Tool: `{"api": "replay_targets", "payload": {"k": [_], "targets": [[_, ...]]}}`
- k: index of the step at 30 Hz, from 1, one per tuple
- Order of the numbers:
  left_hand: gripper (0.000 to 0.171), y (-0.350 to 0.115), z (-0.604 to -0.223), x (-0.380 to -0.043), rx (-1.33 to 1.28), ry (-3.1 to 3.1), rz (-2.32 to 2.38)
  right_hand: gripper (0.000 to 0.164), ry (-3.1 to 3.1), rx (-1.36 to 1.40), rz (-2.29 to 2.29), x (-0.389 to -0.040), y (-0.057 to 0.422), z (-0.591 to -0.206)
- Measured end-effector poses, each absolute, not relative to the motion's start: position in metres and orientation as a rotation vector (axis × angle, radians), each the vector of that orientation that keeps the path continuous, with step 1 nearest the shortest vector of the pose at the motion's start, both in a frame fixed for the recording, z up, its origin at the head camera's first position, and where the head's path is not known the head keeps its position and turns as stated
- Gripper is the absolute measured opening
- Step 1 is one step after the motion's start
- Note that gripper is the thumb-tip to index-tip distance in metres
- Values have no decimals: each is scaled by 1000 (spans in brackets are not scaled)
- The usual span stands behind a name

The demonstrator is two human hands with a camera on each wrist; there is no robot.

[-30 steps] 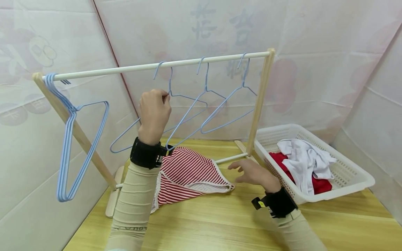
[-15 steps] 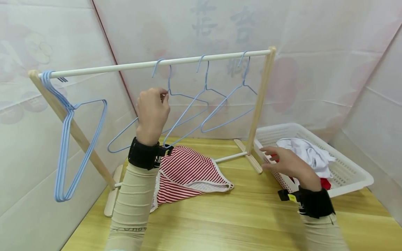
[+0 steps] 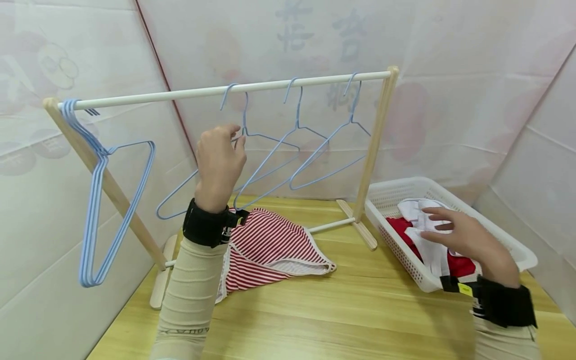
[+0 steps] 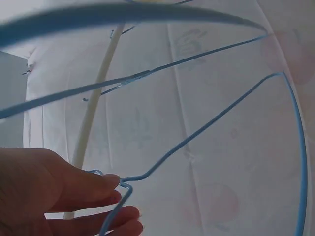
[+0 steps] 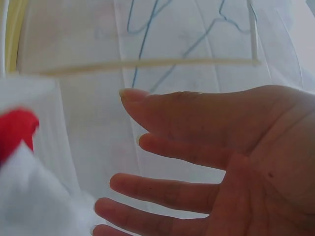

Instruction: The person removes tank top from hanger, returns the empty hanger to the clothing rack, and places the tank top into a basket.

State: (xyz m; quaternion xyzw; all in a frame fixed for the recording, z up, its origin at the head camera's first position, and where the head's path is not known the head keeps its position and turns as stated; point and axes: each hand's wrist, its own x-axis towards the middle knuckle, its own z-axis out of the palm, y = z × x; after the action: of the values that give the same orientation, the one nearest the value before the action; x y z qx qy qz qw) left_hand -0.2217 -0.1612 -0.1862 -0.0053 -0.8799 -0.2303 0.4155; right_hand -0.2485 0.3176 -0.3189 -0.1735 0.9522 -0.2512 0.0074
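My left hand [image 3: 220,162] is raised at the neck of a blue wire hanger [image 3: 272,141] on the rail, fingertips right at the wire. Its thumb and forefinger stand slightly apart in the head view. The left wrist view shows the thumb [image 4: 106,183] overlapping the hanger's neck. Over the white basket [image 3: 378,200] hovers my right hand [image 3: 468,237], fingers spread and holding nothing. Below it lie a white garment [image 3: 427,240] and a red garment [image 3: 400,230], partly hidden by the hand. A red-and-white striped garment [image 3: 270,240] lies flat beneath the hangers.
A wooden rack with a white rail [image 3: 193,93] stands across the table [image 3: 324,320]. Two more blue hangers hang towards its right post [image 3: 375,145]. Several others are bunched as a stack of hangers [image 3: 96,210] at the left end.
My right hand has moved right, from beside the striped garment to above the basket. The left hand has stayed at the hanger, its thumb and forefinger parting a little.
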Motion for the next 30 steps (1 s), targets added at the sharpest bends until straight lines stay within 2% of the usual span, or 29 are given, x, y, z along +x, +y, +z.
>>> {"api": "replay_targets", "payload": {"k": [7, 18, 30], "targets": [[35, -160, -185, -206, -27, -2222, -568, 76, 2981, -394, -680, -249, 359, -325], [38, -153, -183, -167, -144, -2140, -621, 80, 3036, -238, -597, -245, 418, -336], [37, -139, -195, -138, -312, -2081, -646, 81, 3113, -112, -660, -235, 450, -346]]}}
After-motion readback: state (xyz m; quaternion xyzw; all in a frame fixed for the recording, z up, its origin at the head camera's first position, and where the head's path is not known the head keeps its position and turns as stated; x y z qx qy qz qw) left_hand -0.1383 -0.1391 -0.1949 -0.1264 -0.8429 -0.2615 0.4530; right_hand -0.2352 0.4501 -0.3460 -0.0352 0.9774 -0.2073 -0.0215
